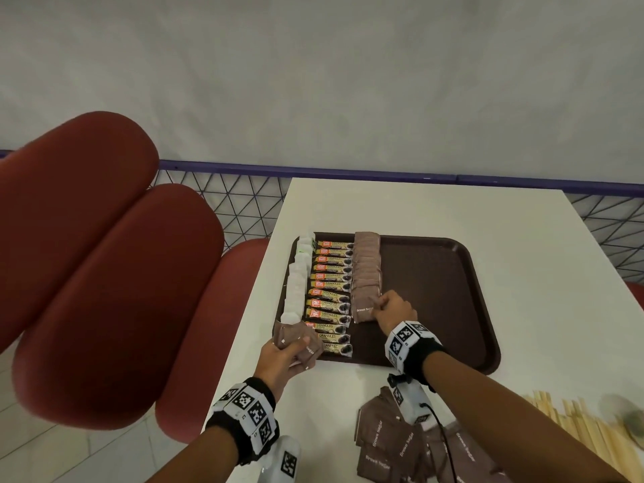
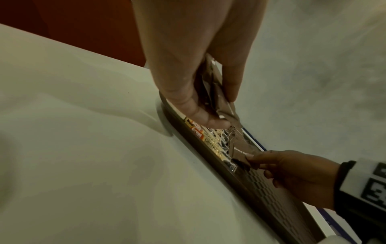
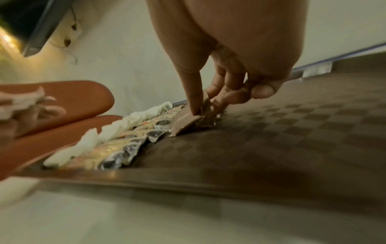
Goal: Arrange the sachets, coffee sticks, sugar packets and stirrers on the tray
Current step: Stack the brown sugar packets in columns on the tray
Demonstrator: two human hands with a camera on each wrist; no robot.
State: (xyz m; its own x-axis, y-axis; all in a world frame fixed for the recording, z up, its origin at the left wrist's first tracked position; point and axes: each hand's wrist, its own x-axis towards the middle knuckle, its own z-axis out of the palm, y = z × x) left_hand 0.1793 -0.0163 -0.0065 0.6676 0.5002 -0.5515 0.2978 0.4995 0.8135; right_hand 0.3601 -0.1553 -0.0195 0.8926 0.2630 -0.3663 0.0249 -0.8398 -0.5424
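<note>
Seating at far left: red padded chairs [image 1: 104, 273] beside a white table [image 1: 522, 245]. On the table, a dark brown tray [image 1: 435, 273] with three columns filling its left part. Leftmost column: white sachets [image 1: 296, 280] along the tray's left rim. Next column: coffee sticks [image 1: 331, 294], gold and orange wrappers marked "GRANULES", laid crosswise and overlapping from far edge to near edge. Third column: brown sugar packets [image 1: 366, 270], overlapping, reaching from the far rim about two-thirds of the way toward the near rim. Left hand [image 1: 278, 357] sits at the tray's near-left corner, fingers and thumb curled round a small bunch of brown packets [image 1: 296, 343]; the left wrist view confirms several packets pinched between thumb and fingers. Right hand [image 1: 393, 308] is over the tray, thumb and fingertips pinching the nearest packet [image 1: 362, 310] at the near end of the third column; packet edge touches the tray floor in the right wrist view, tilted. Right half of tray shows bare textured surface. Near table edge, right of centre: loose pile of brown sugar packets [image 1: 400, 444]. Farther right: wooden stirrers [image 1: 585, 430] lying side by side on the table.
</note>
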